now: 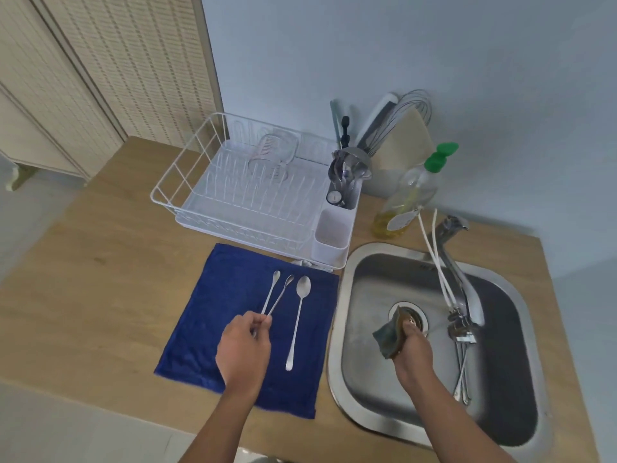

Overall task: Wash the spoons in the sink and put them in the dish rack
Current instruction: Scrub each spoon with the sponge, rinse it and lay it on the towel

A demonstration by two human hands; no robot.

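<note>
Our left hand (243, 345) pinches the handle ends of two slim spoons (275, 295) on the blue towel (207, 329), while our right hand (412, 349) grips a sponge (389, 335) over the sink (367, 412). A third, larger spoon (298, 320) lies just beside on the towel, untouched. More spoons (462, 372) rest in the basin under the faucet (457, 269). We judge the spoons light, stiff and slippery when wet, best held by the handle. Farther back on the counter (100, 279) stands the dish rack (253, 198), its cutlery cup (330, 235) nearest the sink.
</note>
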